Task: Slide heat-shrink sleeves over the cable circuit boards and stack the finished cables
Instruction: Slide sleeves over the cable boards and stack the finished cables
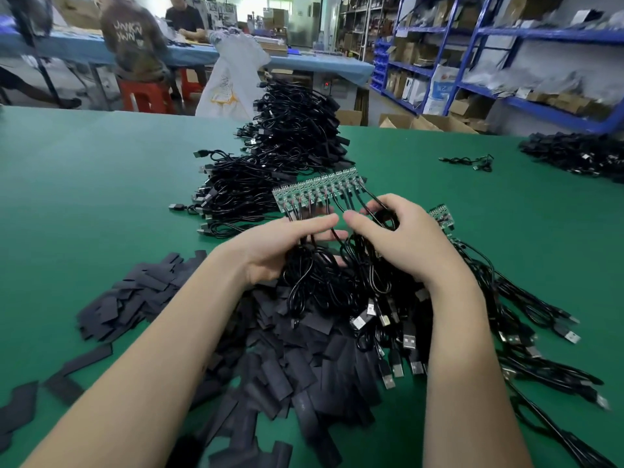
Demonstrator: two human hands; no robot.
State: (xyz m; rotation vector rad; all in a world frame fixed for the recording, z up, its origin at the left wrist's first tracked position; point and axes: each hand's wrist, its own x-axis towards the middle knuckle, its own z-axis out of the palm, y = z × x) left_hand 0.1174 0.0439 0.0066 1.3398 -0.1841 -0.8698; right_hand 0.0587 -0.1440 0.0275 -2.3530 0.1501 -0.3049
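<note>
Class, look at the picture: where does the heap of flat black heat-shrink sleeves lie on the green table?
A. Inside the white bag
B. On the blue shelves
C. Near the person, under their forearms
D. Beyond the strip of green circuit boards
C: the flat black heat-shrink sleeves lie on the green table under the forearms, nearer than the strip of green circuit boards.

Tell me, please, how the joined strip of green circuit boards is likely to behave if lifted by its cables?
The strip of green boards looks thin and still joined, so it would probably stay flat yet could snap apart. Its black cables loop loosely, so they would likely dangle and tangle.
</note>
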